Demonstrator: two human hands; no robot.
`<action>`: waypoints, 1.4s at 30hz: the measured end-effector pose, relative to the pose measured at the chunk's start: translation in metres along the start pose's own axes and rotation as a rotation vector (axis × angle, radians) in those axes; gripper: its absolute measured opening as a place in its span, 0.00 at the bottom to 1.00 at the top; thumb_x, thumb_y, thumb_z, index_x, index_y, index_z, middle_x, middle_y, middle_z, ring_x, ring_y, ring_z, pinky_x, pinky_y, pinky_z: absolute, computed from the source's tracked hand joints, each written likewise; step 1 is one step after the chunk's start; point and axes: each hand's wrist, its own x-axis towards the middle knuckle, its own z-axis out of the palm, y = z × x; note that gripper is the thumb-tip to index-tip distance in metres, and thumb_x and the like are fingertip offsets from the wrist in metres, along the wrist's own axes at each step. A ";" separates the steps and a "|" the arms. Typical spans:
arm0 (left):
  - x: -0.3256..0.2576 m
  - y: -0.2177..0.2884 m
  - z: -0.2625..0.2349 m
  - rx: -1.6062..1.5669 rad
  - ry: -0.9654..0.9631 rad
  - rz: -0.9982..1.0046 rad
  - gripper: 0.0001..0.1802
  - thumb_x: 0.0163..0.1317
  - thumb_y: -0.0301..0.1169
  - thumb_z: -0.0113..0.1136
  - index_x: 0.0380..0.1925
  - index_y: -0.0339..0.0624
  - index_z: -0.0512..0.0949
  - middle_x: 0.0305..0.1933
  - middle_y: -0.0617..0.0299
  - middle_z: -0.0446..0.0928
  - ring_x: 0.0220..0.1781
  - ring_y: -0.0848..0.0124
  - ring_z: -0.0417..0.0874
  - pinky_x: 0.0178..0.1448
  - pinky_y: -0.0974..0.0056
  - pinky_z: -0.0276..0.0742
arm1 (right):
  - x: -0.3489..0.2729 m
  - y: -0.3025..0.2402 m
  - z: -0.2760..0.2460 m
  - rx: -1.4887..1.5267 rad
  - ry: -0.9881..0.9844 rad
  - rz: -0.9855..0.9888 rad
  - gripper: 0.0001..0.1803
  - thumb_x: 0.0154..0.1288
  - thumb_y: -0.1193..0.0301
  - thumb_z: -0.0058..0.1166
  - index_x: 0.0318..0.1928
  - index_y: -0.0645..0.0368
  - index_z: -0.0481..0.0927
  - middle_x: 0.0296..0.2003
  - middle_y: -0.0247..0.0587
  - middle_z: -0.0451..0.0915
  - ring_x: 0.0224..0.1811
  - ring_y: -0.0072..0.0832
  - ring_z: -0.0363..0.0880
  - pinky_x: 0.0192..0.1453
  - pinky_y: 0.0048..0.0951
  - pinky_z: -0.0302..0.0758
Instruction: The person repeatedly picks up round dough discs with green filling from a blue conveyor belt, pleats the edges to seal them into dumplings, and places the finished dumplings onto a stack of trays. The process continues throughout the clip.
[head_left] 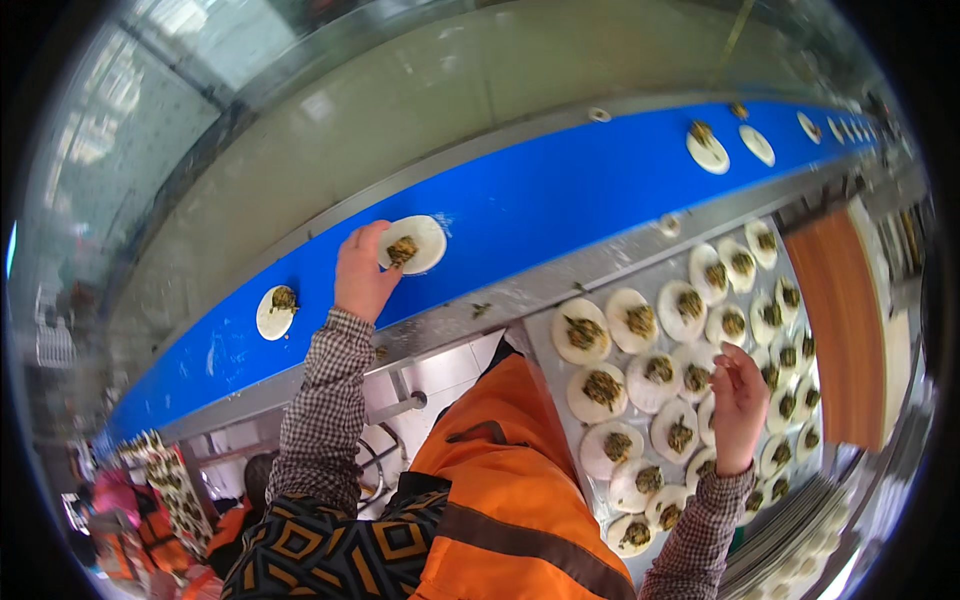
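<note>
A flat white dough round with a clump of dark green-brown filling lies on the blue conveyor belt. My left hand grips its left edge, thumb and fingers on either side of the filling. To my right, a metal tray bears many dough rounds in rows, such as a filled dough round, each with filling on it. My right hand is over the middle of this tray, fingers loosely curled and apart, with nothing visible in them.
Another filled dough round is on the belt to the left; several more, including a dough round, lie at far right. A brown board and stacked trays stand beyond the tray. Filling scraps dot the metal ledge.
</note>
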 end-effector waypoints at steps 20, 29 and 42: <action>0.014 -0.212 -0.087 0.044 -0.834 -0.267 0.29 0.39 0.28 0.71 0.45 0.35 0.74 0.44 0.53 0.74 0.49 0.61 0.77 0.54 0.59 0.74 | 0.337 -0.012 0.137 -0.444 -0.313 -0.105 0.34 0.59 0.57 0.63 0.62 0.57 0.72 0.55 0.43 0.79 0.51 0.32 0.79 0.52 0.33 0.77; -0.023 -0.245 -0.115 -0.145 -0.756 -0.634 0.24 0.44 0.30 0.63 0.44 0.33 0.75 0.43 0.48 0.79 0.46 0.59 0.81 0.49 0.56 0.77 | 0.274 -0.059 0.175 -0.929 -0.605 -0.296 0.29 0.51 0.51 0.60 0.47 0.60 0.81 0.44 0.50 0.82 0.47 0.44 0.80 0.52 0.39 0.76; -0.028 -0.190 -0.031 -0.912 -0.458 -0.246 0.22 0.63 0.39 0.56 0.54 0.40 0.72 0.51 0.51 0.75 0.51 0.56 0.76 0.53 0.53 0.75 | 0.231 -0.044 0.309 -0.742 -0.663 -0.139 0.19 0.43 0.51 0.71 0.35 0.46 0.88 0.32 0.34 0.84 0.34 0.30 0.82 0.36 0.37 0.77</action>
